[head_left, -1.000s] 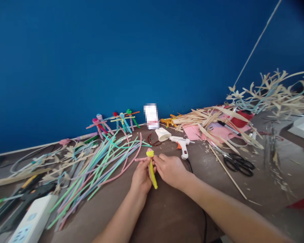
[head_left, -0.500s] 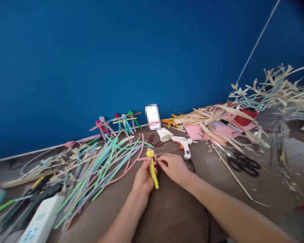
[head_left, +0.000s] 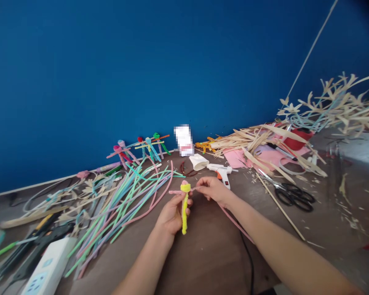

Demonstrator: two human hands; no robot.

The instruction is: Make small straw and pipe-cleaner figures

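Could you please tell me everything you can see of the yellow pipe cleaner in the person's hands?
The yellow pipe cleaner is a fuzzy chenille stem, curled into a rounded knob at its upper end, with a straight tail below. It stands roughly upright, held in the left hand above the brown table. A pink pipe cleaner crosses it at the knob and runs into the right hand.

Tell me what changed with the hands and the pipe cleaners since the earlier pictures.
The right hand has moved rightward, away from the yellow pipe cleaner, pinching a pink pipe cleaner that now trails down past the wrist. The left hand keeps its hold on the yellow piece. The white hot glue gun and black-handled scissors stayed put.
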